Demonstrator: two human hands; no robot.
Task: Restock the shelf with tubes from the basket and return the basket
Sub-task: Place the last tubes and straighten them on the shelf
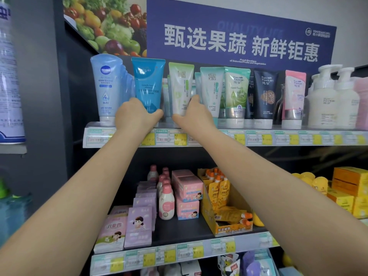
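The left hand [135, 114] is gripping the blue tube [148, 84] and the right hand [192, 114] is pinching the pale green tube [181, 86], both standing on the top shelf [258, 136]. Nudging either could be toppling neighbouring tubes.

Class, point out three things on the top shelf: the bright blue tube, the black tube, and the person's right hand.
bright blue tube [148, 80], head view, upper front label.
black tube [265, 90], head view, middle of front face.
right hand [192, 114], head view, back of the hand.
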